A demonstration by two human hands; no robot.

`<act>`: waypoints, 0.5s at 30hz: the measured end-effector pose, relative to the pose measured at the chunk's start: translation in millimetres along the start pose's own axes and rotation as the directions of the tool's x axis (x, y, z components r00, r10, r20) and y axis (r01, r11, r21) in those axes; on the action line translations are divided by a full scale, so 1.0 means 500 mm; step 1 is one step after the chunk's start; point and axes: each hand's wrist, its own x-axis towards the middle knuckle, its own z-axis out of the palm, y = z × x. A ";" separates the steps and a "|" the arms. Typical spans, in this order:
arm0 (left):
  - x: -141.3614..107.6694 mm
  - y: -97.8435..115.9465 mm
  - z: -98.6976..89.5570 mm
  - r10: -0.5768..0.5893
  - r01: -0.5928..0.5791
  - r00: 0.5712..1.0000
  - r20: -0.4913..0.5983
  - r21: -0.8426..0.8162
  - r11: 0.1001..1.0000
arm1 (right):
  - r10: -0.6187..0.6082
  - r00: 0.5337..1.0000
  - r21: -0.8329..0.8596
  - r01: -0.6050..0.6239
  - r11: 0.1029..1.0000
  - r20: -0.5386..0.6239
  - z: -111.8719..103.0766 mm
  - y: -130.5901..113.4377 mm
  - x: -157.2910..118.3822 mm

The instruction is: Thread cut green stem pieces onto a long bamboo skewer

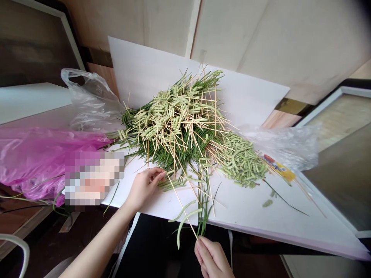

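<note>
The right hand (213, 258) pinches a thin pale wooden skewer (182, 206) at its lower end, just off the near edge of a white board (246, 210). The left hand (143, 189) curls at the skewer's upper end, its grip unclear. Farther along the board lies a heaped pile of green plaited leaf strips and skewers (176, 123).

Nothing readable — print on the yellow packet (277, 167) is too small.

Right now, I've room over the white board (249, 210) below the stalk-and-skewer pile (176, 123); stray skewers (181, 204) cross it, pink bag (37, 158) blocks left.
</note>
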 end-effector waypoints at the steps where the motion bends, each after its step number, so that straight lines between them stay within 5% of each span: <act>1: 0.000 -0.001 0.000 0.003 -0.003 1.000 0.001 -0.005 1.000 | 0.012 1.000 0.005 -0.012 1.000 0.001 -0.001 -0.001 -0.001; 15: -0.014 0.018 0.006 0.238 -0.226 0.967 -0.091 0.130 0.965 | 0.058 0.998 0.072 -0.059 0.996 0.026 -0.008 0.013 0.007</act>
